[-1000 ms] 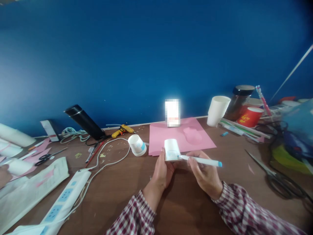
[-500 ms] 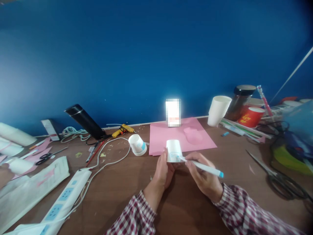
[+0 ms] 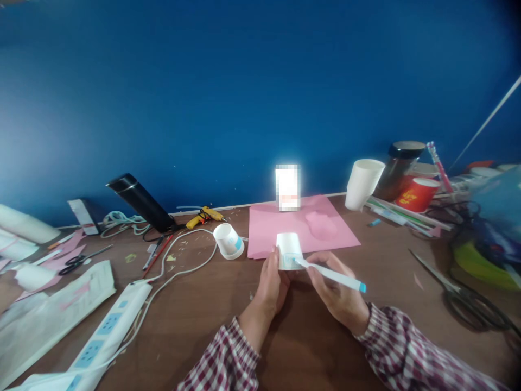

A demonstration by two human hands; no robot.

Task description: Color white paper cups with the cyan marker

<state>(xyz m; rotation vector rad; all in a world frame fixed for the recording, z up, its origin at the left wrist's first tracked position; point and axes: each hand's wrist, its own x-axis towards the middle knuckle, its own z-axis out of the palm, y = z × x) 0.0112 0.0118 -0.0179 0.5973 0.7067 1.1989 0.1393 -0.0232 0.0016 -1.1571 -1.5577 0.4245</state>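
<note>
A white paper cup (image 3: pixel 288 245) is held in my left hand (image 3: pixel 270 282), whose fingers wrap round its left side and underside. Pinched in my right hand (image 3: pixel 337 290) is a white marker pen (image 3: pixel 337 277) with a blue end; its tip touches the cup's side, where light-blue lines show. Left of my hands, a second paper cup (image 3: pixel 228 241) with a blue patch stands on the table. Behind the held cup lie pink paper sheets (image 3: pixel 277 225), with a glowing, blurred-out phone-like screen (image 3: pixel 288 187) upright at their back edge.
To the right lie large scissors (image 3: pixel 459 298), with stacked white cups (image 3: pixel 363 184), a dark jar (image 3: pixel 396 168) and a red cup (image 3: pixel 419 194) behind. At left are a power strip (image 3: pixel 109 331), a yellow glue gun (image 3: pixel 203 216), a black flask (image 3: pixel 142 201) and another person's hand (image 3: pixel 7 290).
The marker has shifted slightly left along the cup's side, with my right hand moving a little with it. My left hand and the cup look almost still.
</note>
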